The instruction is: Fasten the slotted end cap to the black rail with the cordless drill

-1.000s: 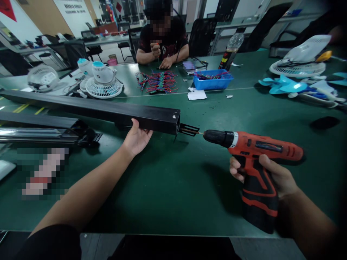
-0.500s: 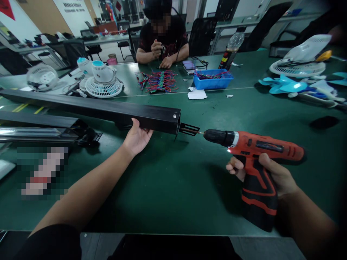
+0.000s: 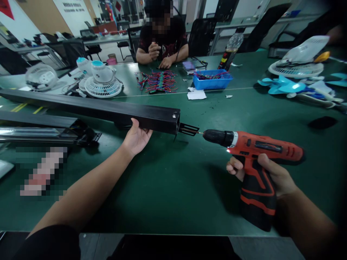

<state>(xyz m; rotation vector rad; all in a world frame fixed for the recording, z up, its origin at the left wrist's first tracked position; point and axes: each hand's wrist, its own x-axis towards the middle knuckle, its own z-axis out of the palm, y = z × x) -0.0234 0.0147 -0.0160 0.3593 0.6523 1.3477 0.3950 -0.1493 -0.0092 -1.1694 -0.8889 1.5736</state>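
Across the green table (image 3: pixel 173 202), a co-worker (image 3: pixel 175 39) is sitting behind a blue bin (image 3: pixel 213 83). Nearer, the left hand (image 3: pixel 138 139) is clasping a long black tube (image 3: pixel 108 112) close to its open end, thumb on the side, fingers beneath. Over the table's right side, the right hand (image 3: pixel 279 177) is wrapping around a red drill (image 3: pixel 260 148), whose bit is pointing toward the tube's slotted bracket (image 3: pixel 189 129).

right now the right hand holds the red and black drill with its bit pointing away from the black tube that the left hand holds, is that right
Not quite: the head view shows the bit pointing toward the black tube, not away from it. The right hand does hold the red and black drill, and the left hand holds the tube.
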